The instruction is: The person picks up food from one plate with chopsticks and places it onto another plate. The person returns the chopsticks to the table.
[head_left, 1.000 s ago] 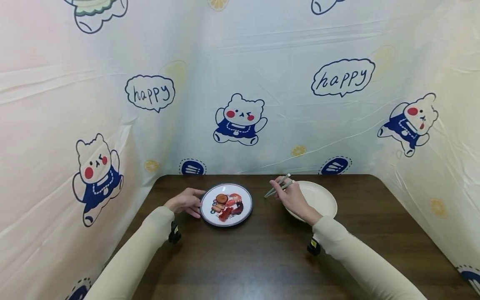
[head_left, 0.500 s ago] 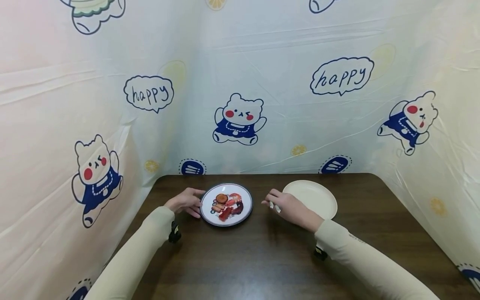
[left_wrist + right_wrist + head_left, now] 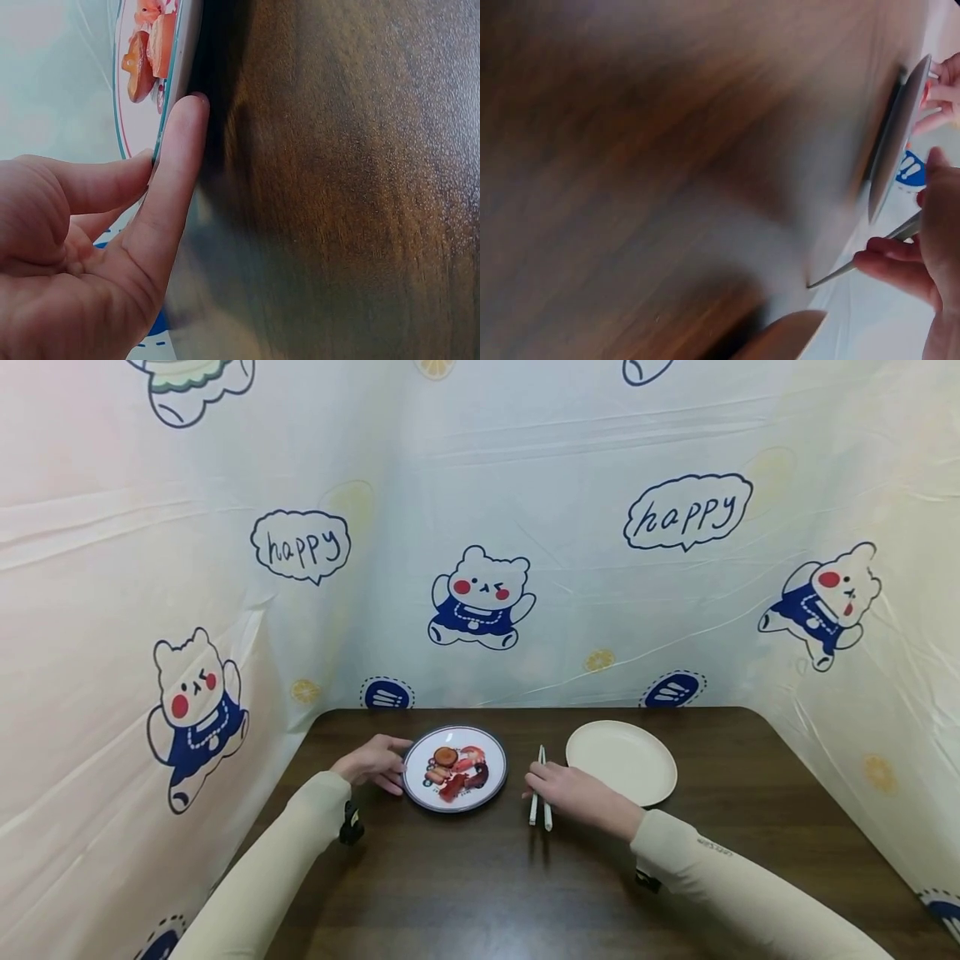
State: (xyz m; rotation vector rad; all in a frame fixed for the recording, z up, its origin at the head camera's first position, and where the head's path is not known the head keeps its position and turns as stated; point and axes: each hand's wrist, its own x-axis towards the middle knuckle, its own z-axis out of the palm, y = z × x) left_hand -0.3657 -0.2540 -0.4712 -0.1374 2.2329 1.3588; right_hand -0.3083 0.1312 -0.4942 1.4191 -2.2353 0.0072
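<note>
At the table's far left, my left hand (image 3: 372,764) pinches the rim of a white plate (image 3: 414,768) with a dark blue edge. In the left wrist view its digits lie on both sides of the plate rim (image 3: 171,86). Several food-like pieces (image 3: 459,772), brown, orange and red, lie on this plate. Right of it, my right hand (image 3: 570,789) holds a pair of pale chopsticks (image 3: 547,817). Their thick ends point toward me and their thin ends away. The right wrist view shows a thin chopstick tip (image 3: 831,278) near the table.
A plain cream plate (image 3: 622,760) lies right of my right hand, partly behind it. The dark wooden table (image 3: 480,893) ends at a patterned cloth (image 3: 570,527) that hangs at the back and sides. Black wrist cameras (image 3: 350,823) are on both sleeves.
My right hand has moved off the cream plate, left and toward me, turning the chopsticks from slanting to pointing straight away. The left hand and its plate have stayed in place.
</note>
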